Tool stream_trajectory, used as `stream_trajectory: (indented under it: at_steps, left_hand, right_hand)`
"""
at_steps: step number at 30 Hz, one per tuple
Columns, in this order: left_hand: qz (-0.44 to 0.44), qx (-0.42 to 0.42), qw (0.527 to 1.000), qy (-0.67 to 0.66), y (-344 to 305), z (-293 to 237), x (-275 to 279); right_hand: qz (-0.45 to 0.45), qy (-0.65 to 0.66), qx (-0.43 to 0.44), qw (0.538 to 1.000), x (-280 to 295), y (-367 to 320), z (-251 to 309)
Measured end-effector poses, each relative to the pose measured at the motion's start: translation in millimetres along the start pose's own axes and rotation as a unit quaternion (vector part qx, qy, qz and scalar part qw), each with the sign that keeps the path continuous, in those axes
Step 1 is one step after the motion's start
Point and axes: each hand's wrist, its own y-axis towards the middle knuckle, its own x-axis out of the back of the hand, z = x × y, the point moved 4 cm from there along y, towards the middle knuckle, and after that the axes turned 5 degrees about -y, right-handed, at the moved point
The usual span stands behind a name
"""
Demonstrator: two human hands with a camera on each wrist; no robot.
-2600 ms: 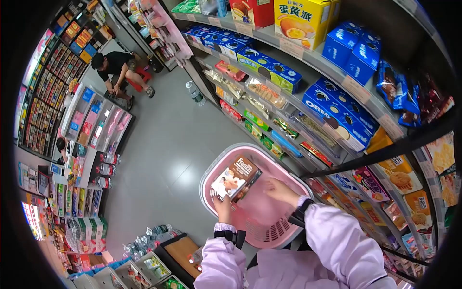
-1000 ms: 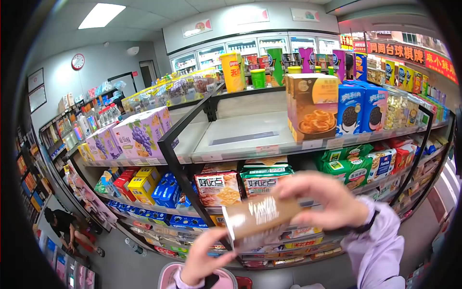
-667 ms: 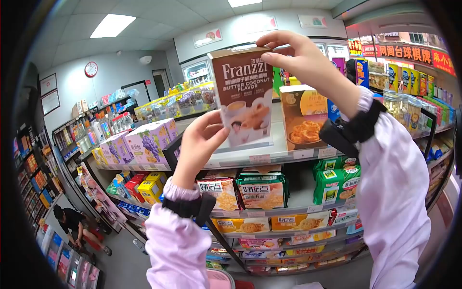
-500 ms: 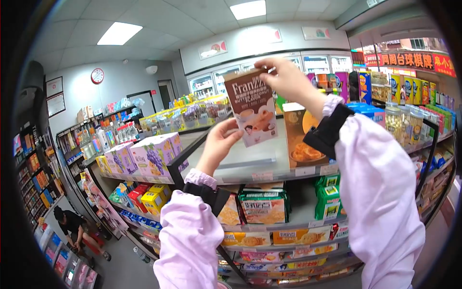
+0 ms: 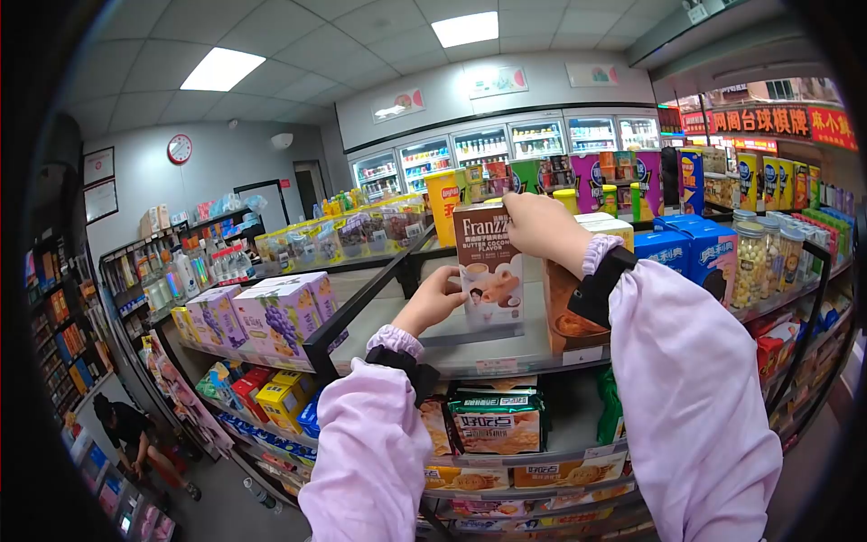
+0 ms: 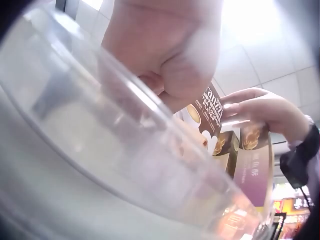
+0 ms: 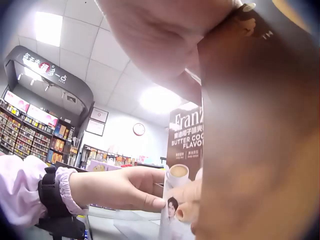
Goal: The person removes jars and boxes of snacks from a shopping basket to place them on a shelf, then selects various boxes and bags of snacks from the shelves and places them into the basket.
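Note:
A brown-and-white Franzzi butter coconut flavor snack box (image 5: 492, 271) is upright over the top shelf, its printed front facing me. My left hand (image 5: 433, 300) grips its left edge; the right wrist view shows that hand (image 7: 127, 187) with the thumb at the box's (image 7: 184, 135) lower front corner. At the upper right corner, my right hand (image 5: 546, 233) holds the box by its top. Just to the right stands a brown pastry box (image 5: 571, 312), partly hidden behind my right wrist and large in the right wrist view.
Black shelf frame (image 5: 361, 298) slants up on the left, beside purple grape boxes (image 5: 284, 312). Blue Oreo boxes (image 5: 695, 253) and clear jars (image 5: 768, 253) stand on the right. Yellow canister (image 5: 443, 208) rises behind. A clear plastic rim (image 6: 145, 100) crosses the left wrist view.
Both hands have carried the box up from the pink basket to the top shelf. It turned upright, front toward me, then came lower toward the shelf surface beside the pastry box.

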Motion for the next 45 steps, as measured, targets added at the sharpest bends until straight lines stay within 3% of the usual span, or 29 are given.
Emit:
stream_trajectory:
  at_steps: [4, 10, 17, 28, 31, 34, 37, 39, 41, 43, 45]
  left_hand:
    - [0.024, 0.039, 0.998, 0.039, 0, 5, 3]
    - [0.037, 0.075, 0.990, 0.112, -3, -12, 3]
    - [0.025, 0.071, 0.991, 0.107, 4, -4, 2]
    - [0.056, 0.041, 0.994, 0.089, 4, -6, 1]
    - [0.035, 0.039, 0.992, 0.116, -1, -15, 4]
    - [-0.039, -0.044, 0.978, 0.199, 5, 1, 18]
    - [-0.077, -0.110, 0.970, 0.202, -39, -41, 23]
    - [-0.113, -0.200, 0.953, 0.200, -76, -55, 24]
    - [-0.127, -0.225, 0.946, 0.195, -124, -71, 20]
    - [-0.121, -0.230, 0.951, 0.167, -177, -68, 16]
    - [-0.102, -0.195, 0.964, 0.152, -230, -56, 10]
  right_hand:
    - [0.078, -0.082, -0.004, 0.994, -2, 4, 10]
    - [0.096, -0.096, 0.003, 0.991, 5, 6, 23]
    - [0.124, -0.101, -0.001, 0.987, 0, 14, 21]
    - [0.123, -0.080, -0.006, 0.989, -2, 17, 20]
    - [0.102, -0.085, 0.008, 0.991, 2, 14, 21]
    - [0.067, -0.071, 0.048, 0.994, 15, 9, 25]
    - [-0.004, -0.028, 0.096, 0.995, 29, -13, 36]
    - [-0.172, 0.042, 0.231, 0.957, 37, -44, 50]
    - [-0.170, 0.120, 0.233, 0.950, 44, -83, 72]
    - [-0.115, 0.200, 0.216, 0.949, 34, -121, 89]
    - [-0.023, 0.189, 0.219, 0.957, 14, -162, 111]
